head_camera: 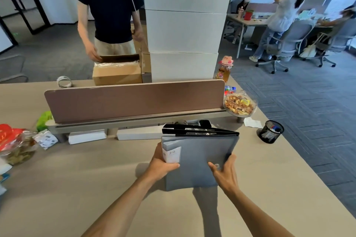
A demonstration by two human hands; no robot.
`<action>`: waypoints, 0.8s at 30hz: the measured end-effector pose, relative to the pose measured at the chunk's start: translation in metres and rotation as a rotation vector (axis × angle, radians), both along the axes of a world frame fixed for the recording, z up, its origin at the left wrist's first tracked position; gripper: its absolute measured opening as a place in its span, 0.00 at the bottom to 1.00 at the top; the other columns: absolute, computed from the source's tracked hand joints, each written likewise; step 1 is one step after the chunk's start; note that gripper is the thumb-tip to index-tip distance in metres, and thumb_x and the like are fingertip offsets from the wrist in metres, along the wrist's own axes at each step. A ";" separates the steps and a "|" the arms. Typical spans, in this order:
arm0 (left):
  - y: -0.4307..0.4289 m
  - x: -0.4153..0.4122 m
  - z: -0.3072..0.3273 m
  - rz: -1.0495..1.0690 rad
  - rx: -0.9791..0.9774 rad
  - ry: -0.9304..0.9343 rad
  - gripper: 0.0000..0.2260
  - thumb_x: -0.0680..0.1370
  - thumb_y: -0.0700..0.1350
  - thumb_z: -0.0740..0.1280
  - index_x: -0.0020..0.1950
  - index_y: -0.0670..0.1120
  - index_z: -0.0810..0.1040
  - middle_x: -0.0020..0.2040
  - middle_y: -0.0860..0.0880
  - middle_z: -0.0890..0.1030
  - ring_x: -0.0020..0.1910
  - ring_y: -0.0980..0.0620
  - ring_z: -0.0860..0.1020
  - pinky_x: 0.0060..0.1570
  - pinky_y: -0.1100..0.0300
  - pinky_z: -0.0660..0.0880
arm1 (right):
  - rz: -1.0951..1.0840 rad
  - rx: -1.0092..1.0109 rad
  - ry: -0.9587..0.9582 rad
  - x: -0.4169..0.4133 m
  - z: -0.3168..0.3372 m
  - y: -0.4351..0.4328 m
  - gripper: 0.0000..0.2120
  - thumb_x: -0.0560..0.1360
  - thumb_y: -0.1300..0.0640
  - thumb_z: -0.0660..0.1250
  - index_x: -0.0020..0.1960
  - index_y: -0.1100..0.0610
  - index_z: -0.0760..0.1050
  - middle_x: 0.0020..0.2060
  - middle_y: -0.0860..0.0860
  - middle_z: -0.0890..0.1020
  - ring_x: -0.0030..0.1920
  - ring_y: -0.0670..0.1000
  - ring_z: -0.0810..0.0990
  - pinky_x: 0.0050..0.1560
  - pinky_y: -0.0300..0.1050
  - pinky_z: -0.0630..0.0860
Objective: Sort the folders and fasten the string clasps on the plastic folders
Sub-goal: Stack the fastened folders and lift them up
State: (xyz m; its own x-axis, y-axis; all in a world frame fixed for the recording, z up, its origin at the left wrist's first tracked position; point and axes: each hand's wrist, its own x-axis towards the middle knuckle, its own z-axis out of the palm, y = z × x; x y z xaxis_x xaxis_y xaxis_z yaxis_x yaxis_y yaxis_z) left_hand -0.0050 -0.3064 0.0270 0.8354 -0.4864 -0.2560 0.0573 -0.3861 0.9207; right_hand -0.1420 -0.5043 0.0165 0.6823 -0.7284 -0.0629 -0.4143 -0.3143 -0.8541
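Observation:
A grey-blue plastic folder (196, 161) with a white spine label reading "20" is held tilted above the beige desk (96, 188). My left hand (161, 163) grips its left edge at the label. My right hand (225, 173) holds its right edge, thumb on top near a small round clasp. Behind it, black folders (198, 131) with metal clips lie flat on the desk, touching the grey folder's far edge.
A brown desk divider (134, 100) runs across behind the folders. A black mesh pen cup (270, 132) and a glass bowl of nuts (239, 104) stand at right. Snack bags (17, 144) lie at left. A person stands beyond the divider at a cardboard box (117, 72).

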 end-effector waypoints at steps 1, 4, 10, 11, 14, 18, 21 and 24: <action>0.000 0.002 -0.001 0.001 0.010 -0.017 0.34 0.62 0.45 0.80 0.62 0.56 0.66 0.56 0.53 0.77 0.55 0.55 0.76 0.52 0.54 0.79 | -0.013 -0.006 0.007 0.002 0.002 0.001 0.25 0.68 0.52 0.73 0.53 0.51 0.58 0.52 0.53 0.72 0.51 0.56 0.77 0.51 0.54 0.77; -0.005 0.007 -0.001 -0.015 0.069 -0.087 0.34 0.62 0.50 0.78 0.61 0.58 0.64 0.57 0.53 0.76 0.55 0.52 0.76 0.53 0.49 0.80 | -0.066 -0.027 0.020 0.005 0.003 0.002 0.26 0.68 0.51 0.74 0.53 0.51 0.58 0.51 0.52 0.73 0.50 0.55 0.76 0.51 0.52 0.77; -0.041 -0.005 0.002 -0.072 0.205 -0.240 0.31 0.66 0.53 0.76 0.62 0.52 0.64 0.56 0.52 0.75 0.54 0.49 0.76 0.45 0.56 0.74 | -0.184 -0.041 0.048 -0.015 -0.003 -0.017 0.25 0.68 0.51 0.74 0.52 0.51 0.58 0.50 0.54 0.74 0.48 0.56 0.77 0.48 0.50 0.76; -0.050 -0.009 0.001 -0.070 0.222 -0.257 0.31 0.66 0.54 0.76 0.62 0.51 0.63 0.57 0.51 0.76 0.54 0.48 0.77 0.44 0.57 0.73 | -0.185 -0.048 0.056 -0.021 -0.003 -0.024 0.25 0.68 0.51 0.74 0.52 0.52 0.58 0.49 0.54 0.74 0.48 0.56 0.77 0.47 0.51 0.76; -0.082 -0.026 0.000 -0.054 0.240 -0.290 0.31 0.66 0.53 0.76 0.62 0.50 0.64 0.60 0.48 0.77 0.56 0.45 0.78 0.45 0.55 0.74 | -0.212 -0.065 0.050 -0.037 -0.002 -0.053 0.26 0.68 0.52 0.74 0.53 0.54 0.59 0.48 0.53 0.73 0.48 0.56 0.76 0.47 0.52 0.76; -0.138 -0.047 0.002 -0.065 0.231 -0.275 0.32 0.65 0.55 0.76 0.62 0.51 0.63 0.60 0.47 0.77 0.56 0.44 0.78 0.51 0.49 0.78 | -0.241 -0.062 0.062 -0.060 0.003 -0.108 0.26 0.67 0.52 0.75 0.54 0.56 0.60 0.49 0.52 0.72 0.50 0.57 0.77 0.49 0.52 0.76; -0.188 -0.058 0.003 -0.097 0.248 -0.250 0.33 0.65 0.53 0.75 0.64 0.49 0.63 0.63 0.47 0.76 0.58 0.43 0.77 0.48 0.54 0.74 | -0.202 -0.048 0.124 -0.073 0.007 -0.161 0.28 0.67 0.52 0.75 0.57 0.58 0.61 0.50 0.51 0.71 0.52 0.59 0.77 0.51 0.54 0.77; -0.230 -0.069 -0.004 -0.111 0.312 -0.185 0.34 0.65 0.54 0.74 0.65 0.48 0.62 0.63 0.46 0.75 0.58 0.42 0.76 0.47 0.54 0.72 | -0.109 -0.002 0.206 -0.081 0.002 -0.207 0.33 0.67 0.54 0.76 0.62 0.61 0.60 0.53 0.53 0.72 0.56 0.58 0.76 0.54 0.52 0.76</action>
